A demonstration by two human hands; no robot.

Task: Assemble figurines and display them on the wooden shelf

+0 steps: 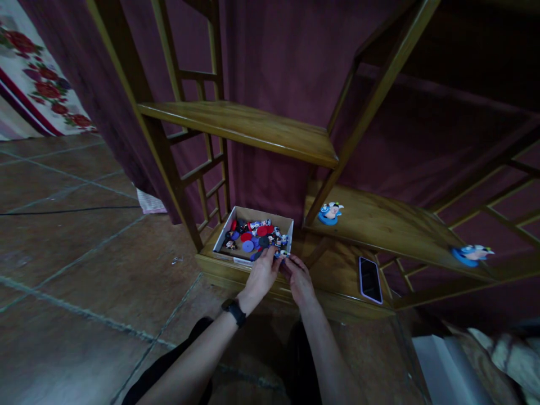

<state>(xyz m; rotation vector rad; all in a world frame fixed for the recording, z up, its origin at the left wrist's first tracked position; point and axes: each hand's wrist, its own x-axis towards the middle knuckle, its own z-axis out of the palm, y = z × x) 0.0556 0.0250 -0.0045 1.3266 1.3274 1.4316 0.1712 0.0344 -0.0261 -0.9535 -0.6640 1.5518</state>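
A shallow cardboard box sits on the bottom board of a wooden shelf unit and holds several small figurines and red, blue and black round bases. My left hand, with a black watch on its wrist, reaches to the box's near right corner, fingers curled. My right hand is beside it, fingers pinched. Between the two sets of fingertips is a small figurine, which both hands grip. A figurine on a blue base stands on the middle shelf, and another one stands farther right.
A phone with a pink case lies on the bottom board to the right of my hands. A higher shelf board juts out above the box. Dark red curtain hangs behind. Tiled floor spreads left; a white box and cloth lie at lower right.
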